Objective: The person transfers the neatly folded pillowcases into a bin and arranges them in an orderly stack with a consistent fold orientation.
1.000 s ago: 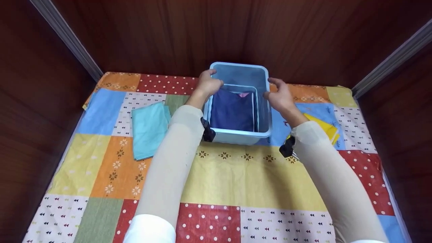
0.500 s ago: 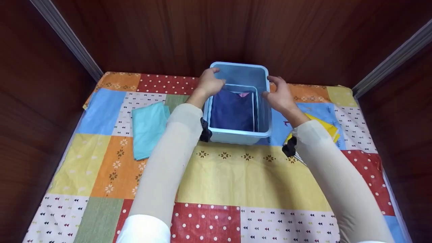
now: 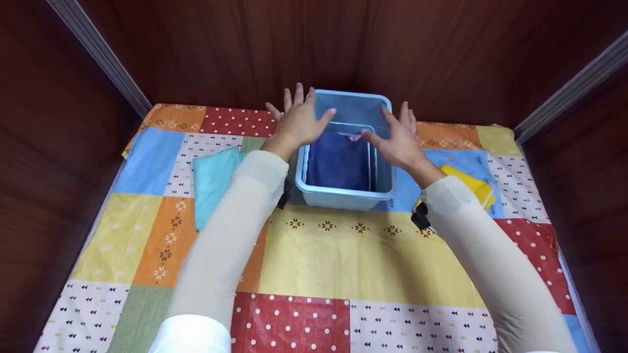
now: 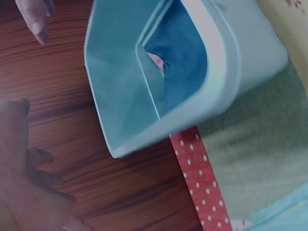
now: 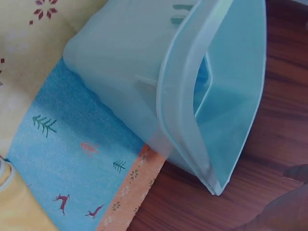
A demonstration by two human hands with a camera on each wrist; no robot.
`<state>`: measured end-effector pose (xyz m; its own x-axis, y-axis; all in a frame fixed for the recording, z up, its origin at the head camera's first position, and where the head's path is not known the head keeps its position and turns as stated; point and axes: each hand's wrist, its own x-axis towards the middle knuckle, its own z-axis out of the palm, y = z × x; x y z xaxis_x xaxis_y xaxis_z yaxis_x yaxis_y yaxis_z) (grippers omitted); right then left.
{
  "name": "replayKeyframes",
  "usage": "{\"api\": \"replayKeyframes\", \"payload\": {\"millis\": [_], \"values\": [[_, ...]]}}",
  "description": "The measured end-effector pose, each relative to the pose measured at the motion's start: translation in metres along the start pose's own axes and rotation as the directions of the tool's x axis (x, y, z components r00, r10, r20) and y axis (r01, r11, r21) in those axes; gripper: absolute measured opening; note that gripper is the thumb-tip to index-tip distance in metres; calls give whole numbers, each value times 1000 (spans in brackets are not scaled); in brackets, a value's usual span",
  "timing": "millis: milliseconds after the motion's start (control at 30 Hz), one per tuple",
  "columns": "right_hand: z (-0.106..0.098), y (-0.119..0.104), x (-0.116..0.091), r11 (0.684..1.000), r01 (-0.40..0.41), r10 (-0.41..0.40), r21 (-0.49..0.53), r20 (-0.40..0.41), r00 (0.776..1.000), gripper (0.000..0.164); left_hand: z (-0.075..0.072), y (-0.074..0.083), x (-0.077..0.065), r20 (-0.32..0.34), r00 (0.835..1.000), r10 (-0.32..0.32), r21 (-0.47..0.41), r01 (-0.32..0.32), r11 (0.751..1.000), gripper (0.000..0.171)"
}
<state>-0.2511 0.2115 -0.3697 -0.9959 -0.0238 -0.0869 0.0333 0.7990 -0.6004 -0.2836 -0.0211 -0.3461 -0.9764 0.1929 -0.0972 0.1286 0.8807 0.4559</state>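
A light blue plastic bin (image 3: 343,194) stands near the back wall, a smaller bin (image 3: 351,126) nested inside it. Dark navy cloth (image 3: 337,162) fills the inner bin, with a bit of pink (image 3: 354,138) at its far edge. My left hand (image 3: 298,122), fingers spread, is at the bin's left rim; the left wrist view shows it apart from the bin. Over the right rim is my right hand (image 3: 400,142), fingers extended and holding nothing. In the right wrist view only part of the right hand (image 5: 284,211) shows, away from the bin wall.
Folded turquoise cloth (image 3: 212,181) lies to the left, partly behind my left sleeve. A yellow folded cloth (image 3: 468,184) lies to the right, partly covered by my right forearm. Dark wooden panels (image 3: 235,49) enclose the patchwork-covered table (image 3: 314,255) at the back and sides.
Both hands have let go of the bin's rim and spread their fingers. The left hand has shifted slightly left and up. The bin and its cloth have stayed in place.
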Motion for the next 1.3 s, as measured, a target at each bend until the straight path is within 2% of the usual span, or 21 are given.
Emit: {"api": "replayKeyframes", "payload": {"millis": [167, 433, 667, 967, 1300], "values": [[6, -4, 0, 995, 60, -58, -85, 30, 998, 91, -2, -9, -5, 54, 998, 8, 121, -15, 993, 83], [19, -13, 2, 989, 99, -92, -113, 62, 994, 88, -4, -34, -9, 76, 997, -15, 154, 4, 988, 86], [32, -27, 2, 984, 129, -120, -125, 77, 990, 86, -8, -67, -14, 91, 994, -57, 123, 46, 991, 85], [46, -51, 0, 969, 187, -164, -161, 146, 976, 86, -18, -112, -30, 102, 988, -116, 90, 107, 990, 87], [73, -75, -5, 963, 228, -198, -141, 202, 959, 84, -15, -146, -46, 114, 986, -121, 34, 118, 992, 87]]}}
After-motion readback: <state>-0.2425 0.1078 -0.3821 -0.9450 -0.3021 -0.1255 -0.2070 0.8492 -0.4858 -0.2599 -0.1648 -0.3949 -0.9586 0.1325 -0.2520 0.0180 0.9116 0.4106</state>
